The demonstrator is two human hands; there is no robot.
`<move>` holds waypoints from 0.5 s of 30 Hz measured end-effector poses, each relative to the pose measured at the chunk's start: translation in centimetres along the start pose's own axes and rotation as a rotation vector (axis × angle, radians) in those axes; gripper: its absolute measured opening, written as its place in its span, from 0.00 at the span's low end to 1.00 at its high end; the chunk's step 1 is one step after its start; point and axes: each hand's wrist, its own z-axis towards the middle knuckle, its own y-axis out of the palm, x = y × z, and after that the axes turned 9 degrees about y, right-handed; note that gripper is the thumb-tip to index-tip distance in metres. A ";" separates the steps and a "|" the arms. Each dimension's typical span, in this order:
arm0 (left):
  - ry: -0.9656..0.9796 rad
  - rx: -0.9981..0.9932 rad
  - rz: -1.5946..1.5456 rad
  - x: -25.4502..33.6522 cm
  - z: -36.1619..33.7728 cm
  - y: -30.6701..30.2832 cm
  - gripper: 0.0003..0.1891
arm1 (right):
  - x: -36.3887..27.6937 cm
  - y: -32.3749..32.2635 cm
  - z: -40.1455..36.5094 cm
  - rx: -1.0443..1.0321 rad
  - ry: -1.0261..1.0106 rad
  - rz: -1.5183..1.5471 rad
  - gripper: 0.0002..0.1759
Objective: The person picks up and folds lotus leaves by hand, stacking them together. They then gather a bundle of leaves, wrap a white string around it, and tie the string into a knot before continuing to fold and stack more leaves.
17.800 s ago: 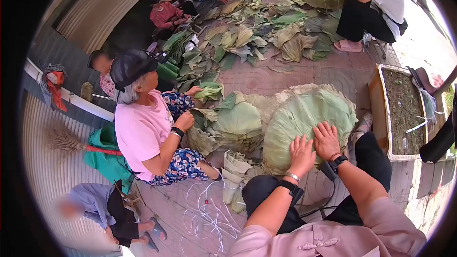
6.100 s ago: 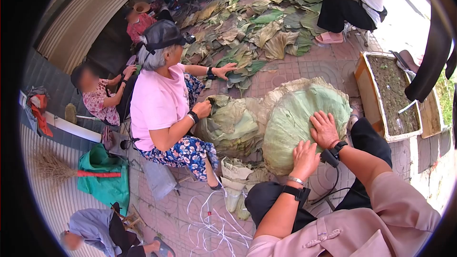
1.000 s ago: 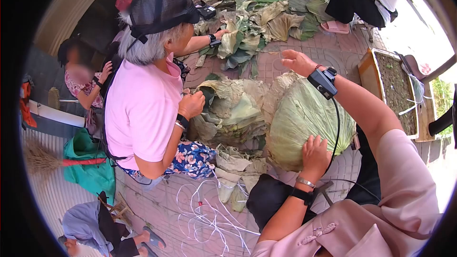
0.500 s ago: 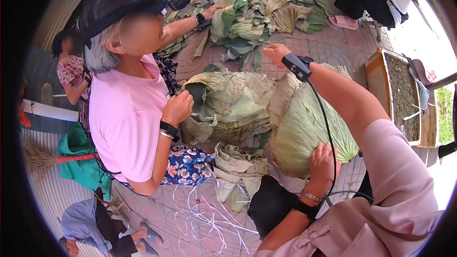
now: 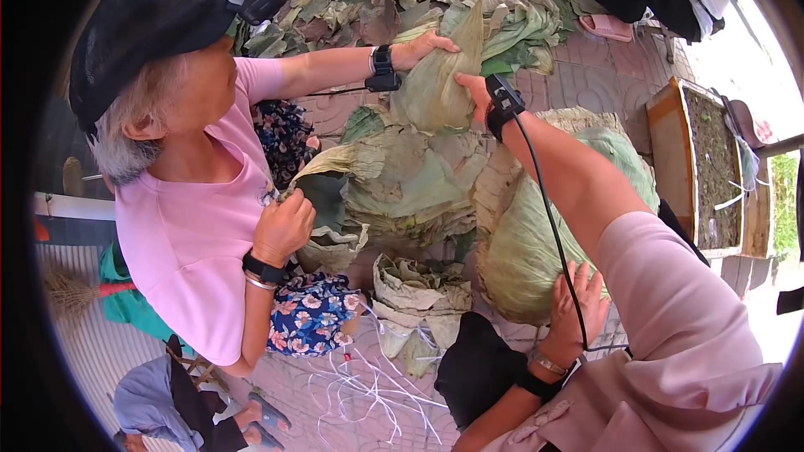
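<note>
My left hand (image 5: 579, 305) lies with fingers spread on the lower edge of a large pale-green lotus leaf stack (image 5: 528, 243) in front of me. Radiating veins show on its top leaf. My right hand (image 5: 476, 99) reaches across to a dried lotus leaf (image 5: 440, 88) and grips its right edge; some fingers are hidden behind it. A co-worker's hand (image 5: 423, 48) holds the same leaf at its upper left. The co-worker's other hand (image 5: 285, 222) pinches a curled leaf on a second lotus leaf pile (image 5: 410, 184), left of my stack.
Loose lotus leaves (image 5: 352, 0) cover the ground at the back. A small folded leaf bundle (image 5: 419, 297) stands by white strings (image 5: 368, 393) on the paving. At right is a soil-filled planter box (image 5: 708, 167). Another person (image 5: 176, 402) sits lower left.
My right hand has moved slightly left and closed on the dried leaf, which the co-worker has lifted from the pile towards me. My left hand stays on the stack. The co-worker has shifted left.
</note>
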 end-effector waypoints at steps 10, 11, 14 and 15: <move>-0.115 0.303 -1.928 9.2 -0.8 2.1 0.07 | -1.2 -0.6 2.9 0.151 -0.013 -0.001 0.25; -0.117 0.308 -1.933 7.9 -0.8 3.4 0.07 | -1.6 0.2 1.6 0.204 0.019 -0.014 0.26; -0.300 0.523 -2.465 6.1 -0.2 6.0 0.10 | -1.1 1.2 0.9 0.301 0.088 -0.098 0.26; -0.262 0.465 -2.337 7.0 -0.2 4.6 0.10 | -1.1 0.9 1.6 0.340 0.121 -0.171 0.26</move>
